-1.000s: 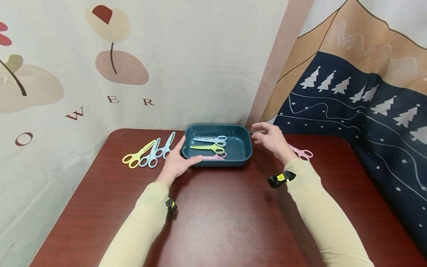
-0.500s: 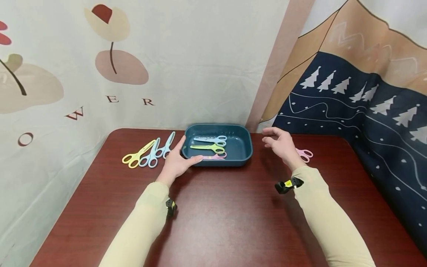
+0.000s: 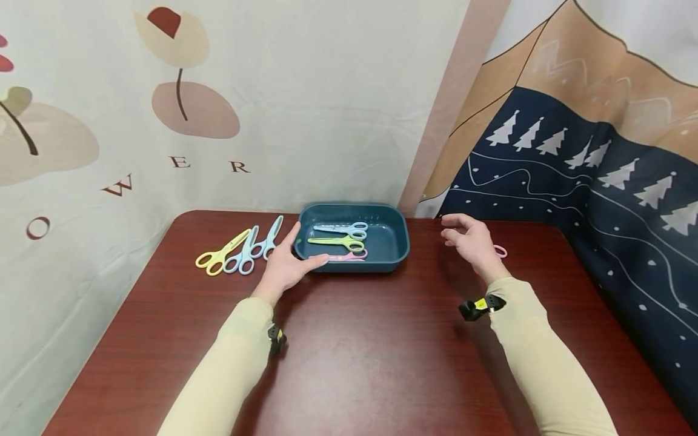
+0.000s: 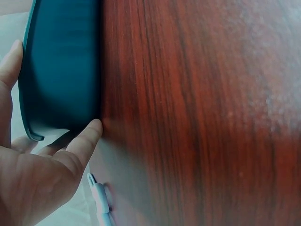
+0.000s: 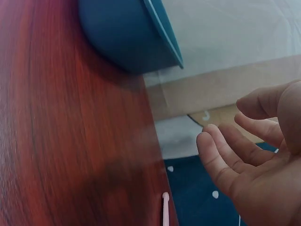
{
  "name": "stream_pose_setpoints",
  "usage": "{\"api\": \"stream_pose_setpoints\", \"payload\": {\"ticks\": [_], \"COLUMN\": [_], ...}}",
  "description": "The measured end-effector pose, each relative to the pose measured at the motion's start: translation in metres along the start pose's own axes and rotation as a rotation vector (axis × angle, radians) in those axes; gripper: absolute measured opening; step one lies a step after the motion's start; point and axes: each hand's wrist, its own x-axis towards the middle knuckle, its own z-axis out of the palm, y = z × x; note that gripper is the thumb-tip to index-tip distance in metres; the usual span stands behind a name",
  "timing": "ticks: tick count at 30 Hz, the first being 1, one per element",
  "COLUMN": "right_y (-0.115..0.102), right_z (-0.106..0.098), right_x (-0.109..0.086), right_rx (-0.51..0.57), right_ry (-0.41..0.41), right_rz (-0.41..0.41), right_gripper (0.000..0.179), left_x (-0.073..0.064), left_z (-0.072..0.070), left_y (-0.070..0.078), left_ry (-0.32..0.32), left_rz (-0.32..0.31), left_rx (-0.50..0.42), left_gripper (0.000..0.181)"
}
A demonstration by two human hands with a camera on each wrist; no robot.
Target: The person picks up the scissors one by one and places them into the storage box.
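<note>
A dark teal rectangular tub (image 3: 392,266) stands at the back of the table. Inside lie light blue scissors (image 3: 357,230), green scissors (image 3: 354,244) and pink scissors (image 3: 349,257). My left hand (image 3: 285,266) rests against the tub's left front corner, thumb along the front rim and fingers spread along the left end; its fingers look straight. Past the tub's right end, my right hand (image 3: 473,245) hovers above the table with loosely bent fingers and nothing between them. Behind it, another pink pair of scissors (image 3: 500,251) is mostly hidden, one handle loop showing.
Left of the tub lie yellow scissors (image 3: 220,254) and two light blue pairs, one (image 3: 242,257) beside the yellow and one (image 3: 269,238) nearer the tub. The reddish-brown table (image 3: 354,351) meets hanging printed cloth (image 3: 327,121) at its back edge.
My right hand has moved right, away from the tub, and now covers most of the pink scissors there. The left hand stays at the tub's corner.
</note>
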Motion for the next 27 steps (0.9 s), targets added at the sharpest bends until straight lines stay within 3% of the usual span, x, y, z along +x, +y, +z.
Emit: {"api": "stream_pose_setpoints", "payload": {"ticks": [11,27], "right_y": [0.015,0.031], "right_z": [-0.016,-0.030], "right_x": [-0.006,-0.008], "right_rx": [-0.056,-0.132], "right_ry": [0.018,0.118], "right_rz": [0.033,0.067], "right_gripper": [0.037,0.038], "left_x": [0.000,0.001], "left_z": [0.000,0.000], "left_y": [0.000,0.000], "left_ry": [-0.001,0.005], "left_rz": [-0.001,0.010], "left_rx": [0.007,0.014], "left_gripper": [0.112,0.112]}}
